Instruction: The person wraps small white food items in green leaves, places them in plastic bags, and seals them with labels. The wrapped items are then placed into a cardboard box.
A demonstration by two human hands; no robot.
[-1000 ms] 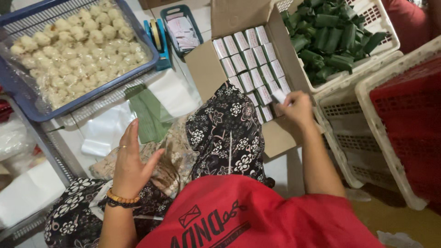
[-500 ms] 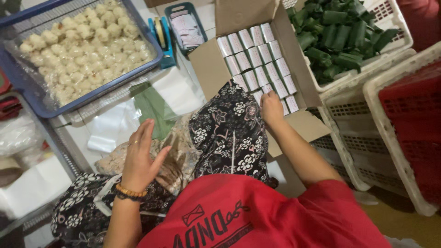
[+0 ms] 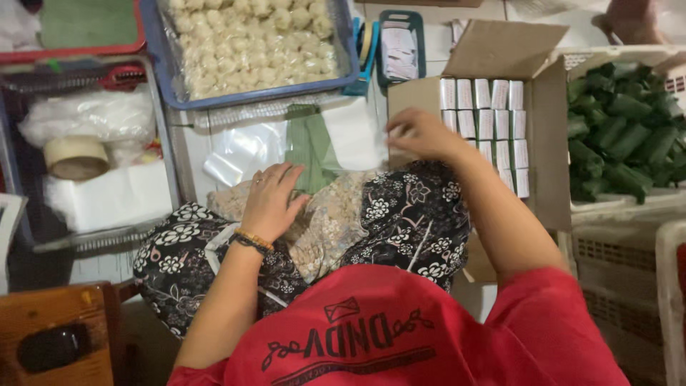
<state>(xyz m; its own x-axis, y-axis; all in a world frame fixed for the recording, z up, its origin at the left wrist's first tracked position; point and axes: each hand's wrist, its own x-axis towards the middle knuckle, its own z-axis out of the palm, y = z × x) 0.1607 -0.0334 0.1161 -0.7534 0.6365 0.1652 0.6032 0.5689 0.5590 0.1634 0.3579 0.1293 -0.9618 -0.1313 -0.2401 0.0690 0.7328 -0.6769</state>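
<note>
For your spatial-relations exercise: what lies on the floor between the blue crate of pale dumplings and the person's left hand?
In the head view, clear plastic bags and a folded green leaf lie between the blue crate and the left hand.

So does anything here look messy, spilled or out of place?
Nothing stands out. The small white packs sit in neat rows in the cardboard box, and the pale round pieces stay inside the blue tray.

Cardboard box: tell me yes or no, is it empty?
No, the cardboard box holds rows of small white packets standing side by side.
</note>
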